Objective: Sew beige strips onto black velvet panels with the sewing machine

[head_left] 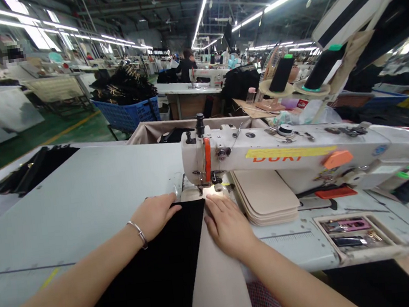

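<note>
A black fabric piece [165,266] hangs over the table's front edge, with a beige fabric strip [219,280] along its right side. Their far ends lie just in front of the needle area of a white sewing machine [233,150]. My left hand [156,215], with a silver bracelet at the wrist, grips the black fabric's far left corner between thumb and fingers; the fingertips' undersides are hidden. My right hand [229,224] lies flat on the beige strip, fingers stretched toward the presser foot [201,189]. A lamp lights the spot by the needle.
Right of the foot sits a stack of beige panels [268,195]. A recessed tray [358,237] holds pink-handled snips and small items. Black pieces [36,167] lie at the table's left. Behind stand a blue basket [128,113] of black goods and black thread cones [281,73].
</note>
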The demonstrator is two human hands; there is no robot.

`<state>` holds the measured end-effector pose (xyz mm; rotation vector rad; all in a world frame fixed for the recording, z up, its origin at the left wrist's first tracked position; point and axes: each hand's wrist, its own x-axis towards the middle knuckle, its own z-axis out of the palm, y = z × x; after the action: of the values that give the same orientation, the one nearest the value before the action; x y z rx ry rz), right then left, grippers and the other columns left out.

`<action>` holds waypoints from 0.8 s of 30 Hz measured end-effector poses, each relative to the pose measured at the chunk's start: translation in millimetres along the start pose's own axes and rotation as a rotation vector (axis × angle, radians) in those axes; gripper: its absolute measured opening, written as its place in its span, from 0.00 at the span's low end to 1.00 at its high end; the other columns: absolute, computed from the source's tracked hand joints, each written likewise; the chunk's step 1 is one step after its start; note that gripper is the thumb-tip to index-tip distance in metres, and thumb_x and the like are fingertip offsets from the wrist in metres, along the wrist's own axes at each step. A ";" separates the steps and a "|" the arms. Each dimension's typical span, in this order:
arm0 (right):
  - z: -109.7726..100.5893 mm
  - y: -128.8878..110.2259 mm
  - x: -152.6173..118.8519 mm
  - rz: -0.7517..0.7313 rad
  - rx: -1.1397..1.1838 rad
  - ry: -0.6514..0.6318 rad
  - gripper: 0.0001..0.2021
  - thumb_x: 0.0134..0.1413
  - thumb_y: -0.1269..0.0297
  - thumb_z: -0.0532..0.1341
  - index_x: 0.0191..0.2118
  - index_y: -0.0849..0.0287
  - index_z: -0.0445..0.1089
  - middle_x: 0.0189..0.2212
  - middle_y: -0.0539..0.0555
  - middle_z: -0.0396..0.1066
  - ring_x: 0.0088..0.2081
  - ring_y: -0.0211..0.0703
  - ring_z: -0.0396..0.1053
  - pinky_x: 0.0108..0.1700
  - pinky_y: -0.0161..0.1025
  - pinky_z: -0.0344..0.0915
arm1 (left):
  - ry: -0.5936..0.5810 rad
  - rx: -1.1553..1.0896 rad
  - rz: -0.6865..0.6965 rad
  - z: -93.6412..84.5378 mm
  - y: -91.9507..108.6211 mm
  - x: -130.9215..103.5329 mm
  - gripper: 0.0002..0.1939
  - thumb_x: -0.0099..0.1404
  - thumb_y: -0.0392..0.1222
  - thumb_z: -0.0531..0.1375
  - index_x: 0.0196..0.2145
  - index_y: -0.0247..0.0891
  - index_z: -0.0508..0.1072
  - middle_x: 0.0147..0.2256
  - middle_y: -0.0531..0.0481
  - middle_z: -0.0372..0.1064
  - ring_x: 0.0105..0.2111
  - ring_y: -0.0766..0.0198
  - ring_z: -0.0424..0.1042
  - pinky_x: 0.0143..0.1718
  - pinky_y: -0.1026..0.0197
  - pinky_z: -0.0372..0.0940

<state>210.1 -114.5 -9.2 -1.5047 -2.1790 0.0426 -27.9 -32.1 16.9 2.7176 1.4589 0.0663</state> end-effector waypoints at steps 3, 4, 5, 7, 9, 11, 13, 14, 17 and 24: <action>-0.7 1.3 -0.2 0.002 0.011 -0.011 0.22 0.64 0.67 0.55 0.63 0.60 0.59 0.59 0.60 0.64 0.60 0.51 0.59 0.66 0.52 0.52 | -0.099 -0.065 -0.110 -3.5 5.2 7.8 0.14 0.73 0.51 0.49 0.40 0.40 0.67 0.31 0.47 0.74 0.32 0.53 0.74 0.32 0.57 0.62; -1.3 1.6 -0.1 -0.005 0.012 -0.018 0.22 0.65 0.67 0.55 0.63 0.59 0.60 0.59 0.59 0.63 0.61 0.51 0.58 0.66 0.52 0.51 | -0.101 -0.069 -0.123 -5.1 7.4 9.2 0.13 0.72 0.50 0.50 0.40 0.40 0.67 0.30 0.47 0.73 0.32 0.53 0.74 0.32 0.57 0.63; -1.9 1.9 0.1 -0.012 0.011 -0.024 0.21 0.65 0.67 0.55 0.62 0.58 0.60 0.60 0.59 0.62 0.61 0.51 0.58 0.66 0.52 0.51 | -0.072 -0.063 -0.115 -6.2 10.4 10.1 0.12 0.72 0.49 0.52 0.40 0.39 0.68 0.32 0.46 0.74 0.33 0.52 0.74 0.34 0.56 0.64; -2.9 2.1 0.5 -0.018 0.008 -0.033 0.20 0.66 0.66 0.54 0.62 0.57 0.61 0.60 0.58 0.61 0.61 0.51 0.57 0.66 0.52 0.51 | 0.046 -0.055 -0.019 -4.9 18.5 11.4 0.10 0.71 0.44 0.54 0.43 0.37 0.70 0.38 0.43 0.73 0.40 0.52 0.74 0.42 0.52 0.66; -3.4 2.3 0.9 -0.015 0.008 -0.037 0.20 0.67 0.65 0.54 0.63 0.57 0.61 0.60 0.59 0.61 0.61 0.52 0.57 0.66 0.53 0.51 | 0.163 -0.093 0.158 1.9 27.9 13.8 0.10 0.70 0.40 0.54 0.46 0.36 0.72 0.47 0.41 0.71 0.48 0.52 0.70 0.52 0.50 0.64; -3.3 2.5 1.0 -0.015 0.014 -0.041 0.21 0.67 0.64 0.55 0.63 0.57 0.60 0.60 0.59 0.61 0.61 0.52 0.56 0.66 0.53 0.51 | 0.222 -0.164 0.301 12.1 35.4 18.1 0.13 0.71 0.37 0.53 0.49 0.37 0.73 0.52 0.43 0.70 0.53 0.54 0.68 0.57 0.51 0.62; -2.5 2.8 1.1 -0.013 0.023 -0.042 0.21 0.67 0.63 0.55 0.63 0.57 0.60 0.60 0.59 0.61 0.61 0.53 0.56 0.66 0.54 0.51 | 0.251 -0.215 0.367 21.4 38.5 23.9 0.13 0.72 0.35 0.52 0.48 0.36 0.74 0.52 0.44 0.71 0.53 0.56 0.68 0.58 0.51 0.63; -2.1 2.8 1.1 -0.012 0.027 -0.042 0.21 0.67 0.63 0.55 0.63 0.57 0.59 0.60 0.59 0.61 0.61 0.53 0.56 0.66 0.54 0.51 | 0.261 -0.225 0.382 24.3 38.5 26.8 0.13 0.72 0.34 0.52 0.47 0.35 0.74 0.51 0.44 0.71 0.52 0.56 0.69 0.58 0.51 0.63; -1.1 2.5 1.4 -0.003 0.037 -0.047 0.22 0.67 0.61 0.55 0.64 0.58 0.59 0.60 0.59 0.61 0.61 0.54 0.56 0.66 0.54 0.50 | 0.267 -0.215 0.408 25.4 35.2 33.7 0.12 0.71 0.33 0.53 0.44 0.35 0.76 0.48 0.45 0.73 0.50 0.56 0.69 0.56 0.50 0.65; -1.2 1.8 3.3 0.007 0.029 -0.054 0.24 0.66 0.59 0.57 0.64 0.60 0.58 0.60 0.59 0.61 0.62 0.53 0.55 0.67 0.52 0.50 | 0.285 -0.181 0.389 18.1 33.2 40.3 0.10 0.70 0.32 0.56 0.41 0.38 0.77 0.46 0.45 0.72 0.47 0.57 0.68 0.52 0.52 0.66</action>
<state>211.2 -111.2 -7.5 -1.5113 -2.2054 0.1182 23.1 -17.3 1.6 2.8791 0.8902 0.5910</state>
